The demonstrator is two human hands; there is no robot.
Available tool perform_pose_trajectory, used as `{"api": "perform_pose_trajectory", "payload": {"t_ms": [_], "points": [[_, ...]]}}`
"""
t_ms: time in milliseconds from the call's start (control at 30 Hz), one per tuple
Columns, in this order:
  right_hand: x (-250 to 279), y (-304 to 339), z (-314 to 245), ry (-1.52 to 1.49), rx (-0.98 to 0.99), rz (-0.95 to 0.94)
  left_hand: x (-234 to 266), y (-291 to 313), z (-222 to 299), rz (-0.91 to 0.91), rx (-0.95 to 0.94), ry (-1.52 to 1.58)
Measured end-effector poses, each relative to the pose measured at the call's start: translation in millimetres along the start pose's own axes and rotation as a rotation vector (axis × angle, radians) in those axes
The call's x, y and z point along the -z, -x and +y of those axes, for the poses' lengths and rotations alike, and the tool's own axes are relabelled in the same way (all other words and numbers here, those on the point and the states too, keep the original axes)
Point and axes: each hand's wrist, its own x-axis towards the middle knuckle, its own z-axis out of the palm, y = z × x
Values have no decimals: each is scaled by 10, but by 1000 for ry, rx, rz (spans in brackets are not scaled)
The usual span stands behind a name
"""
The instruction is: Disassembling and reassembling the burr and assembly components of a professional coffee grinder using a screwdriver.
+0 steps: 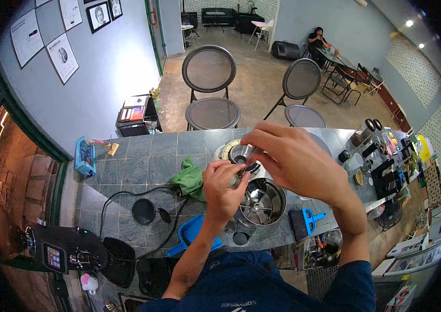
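My left hand (222, 190) and my right hand (297, 162) meet over the counter, fingertips close together. Both are closed in a pinch around something small that I cannot make out; the fingers cover most of it. Just below them sits a round metal drum (263, 202) with vanes fanning out inside. Behind the fingers, partly covered by them, is a round part with a pale ring and a dark centre (238, 150). A crumpled green cloth (189, 178) lies left of my left hand. Beneath my left forearm is a blue dustpan (193, 234).
A blue brush (308, 222) lies right of the drum. A black round container (143, 211) and a cable stand on the left tiles, beyond a black machine with a screen (54, 257). Jars and tools (381, 161) crowd the right end. Chairs (209, 70) and a seated person are beyond.
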Motion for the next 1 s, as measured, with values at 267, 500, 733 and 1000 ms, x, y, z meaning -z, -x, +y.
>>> {"api": "perform_pose_trajectory", "payload": {"t_ms": [267, 500, 733, 1000], "points": [[-9, -298, 71, 249, -85, -243, 130, -138, 33, -35, -6, 115], [55, -178, 182, 91, 134, -110, 193, -336, -157, -243, 27, 282], [177, -409, -65, 276, -77, -375, 266, -475, -160, -355, 7, 366], [0, -212, 260, 99, 254, 25, 253, -548, -117, -417, -24, 320]]}}
